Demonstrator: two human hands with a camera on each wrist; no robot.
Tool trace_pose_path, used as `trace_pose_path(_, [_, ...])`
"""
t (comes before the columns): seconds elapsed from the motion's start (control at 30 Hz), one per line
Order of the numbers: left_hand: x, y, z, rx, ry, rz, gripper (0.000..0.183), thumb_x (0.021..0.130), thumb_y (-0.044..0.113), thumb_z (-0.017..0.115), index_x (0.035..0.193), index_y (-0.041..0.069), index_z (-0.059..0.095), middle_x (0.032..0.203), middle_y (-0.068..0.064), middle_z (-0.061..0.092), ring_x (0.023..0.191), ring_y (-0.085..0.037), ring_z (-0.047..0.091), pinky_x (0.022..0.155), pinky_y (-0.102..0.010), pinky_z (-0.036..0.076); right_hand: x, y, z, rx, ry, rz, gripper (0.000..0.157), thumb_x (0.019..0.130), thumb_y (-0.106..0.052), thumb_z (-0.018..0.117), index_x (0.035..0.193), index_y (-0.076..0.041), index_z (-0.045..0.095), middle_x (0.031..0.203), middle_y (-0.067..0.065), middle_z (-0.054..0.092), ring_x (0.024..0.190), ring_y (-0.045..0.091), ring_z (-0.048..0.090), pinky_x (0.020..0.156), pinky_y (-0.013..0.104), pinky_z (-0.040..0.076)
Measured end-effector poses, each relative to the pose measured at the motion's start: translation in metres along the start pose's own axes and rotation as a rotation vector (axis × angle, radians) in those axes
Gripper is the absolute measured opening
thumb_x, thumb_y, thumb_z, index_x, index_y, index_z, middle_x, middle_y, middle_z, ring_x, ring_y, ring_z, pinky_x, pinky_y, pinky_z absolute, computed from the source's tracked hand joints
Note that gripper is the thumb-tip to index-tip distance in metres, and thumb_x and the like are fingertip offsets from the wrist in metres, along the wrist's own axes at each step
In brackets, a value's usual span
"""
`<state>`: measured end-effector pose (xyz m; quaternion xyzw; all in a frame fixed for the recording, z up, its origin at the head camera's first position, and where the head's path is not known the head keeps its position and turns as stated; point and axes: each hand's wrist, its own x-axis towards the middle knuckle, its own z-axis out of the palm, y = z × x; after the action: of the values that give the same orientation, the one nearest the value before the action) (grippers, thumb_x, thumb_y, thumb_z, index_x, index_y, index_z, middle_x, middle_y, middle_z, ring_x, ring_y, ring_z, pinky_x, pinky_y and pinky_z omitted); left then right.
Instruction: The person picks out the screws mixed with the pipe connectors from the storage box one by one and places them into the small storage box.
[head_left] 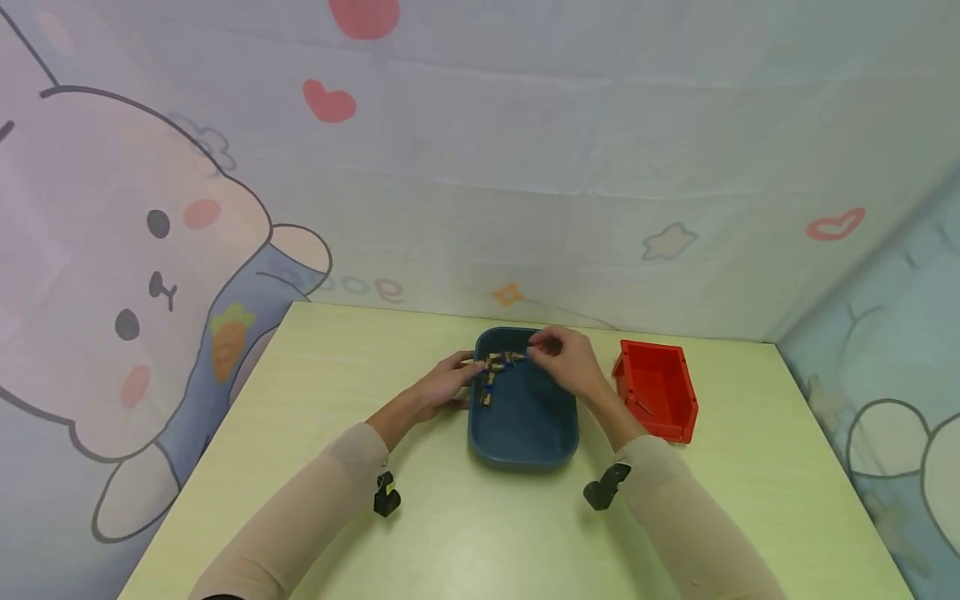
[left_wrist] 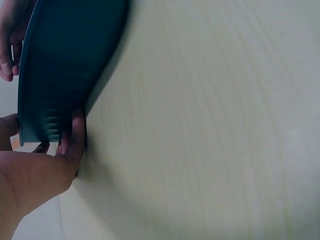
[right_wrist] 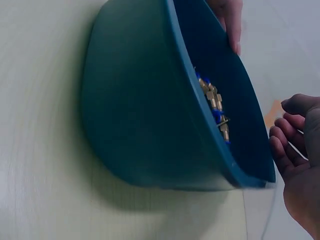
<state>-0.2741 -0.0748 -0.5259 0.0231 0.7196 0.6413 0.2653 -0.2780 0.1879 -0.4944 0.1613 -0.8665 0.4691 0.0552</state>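
Note:
A dark blue plastic tub [head_left: 523,433] stands on the table, with several small brass fittings with blue parts [head_left: 487,392] gathered toward its far left. They also show past the rim in the right wrist view, as brass pieces [right_wrist: 212,100]. My left hand [head_left: 444,385] grips the tub's left wall, thumb at the rim and fingers against the outside. Over the tub's far right part is my right hand [head_left: 568,360], its fingertips close to the nearest fitting in the head view. In the right wrist view, the right hand's fingers [right_wrist: 280,150] are loosely bent, with nothing visible between them and the thumb.
To the right of the tub stands a red open-front bin [head_left: 678,429] with a small thin piece [head_left: 645,407] inside. The pale wood-grain table [head_left: 480,533] ends at a printed cloth [head_left: 525,167] behind.

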Motion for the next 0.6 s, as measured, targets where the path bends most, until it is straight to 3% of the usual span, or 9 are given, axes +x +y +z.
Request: trace_pose_path(0.6, [0.0, 0.0, 0.0, -0.008, -0.01, 0.001, 0.063, 0.112, 0.038, 0.054, 0.166, 0.015, 0.032, 0.164, -0.02, 0.038, 0.147, -0.037, 0.045, 0.099, -0.047, 0.058, 0.005, 0.0, 0.015, 0.014, -0.014, 0.044, 0.019, 0.098, -0.011, 0.078, 0.114, -0.001, 0.075, 0.101, 0.011, 0.075, 0.091, 0.025, 0.07, 0.083, 0.039, 0.058])
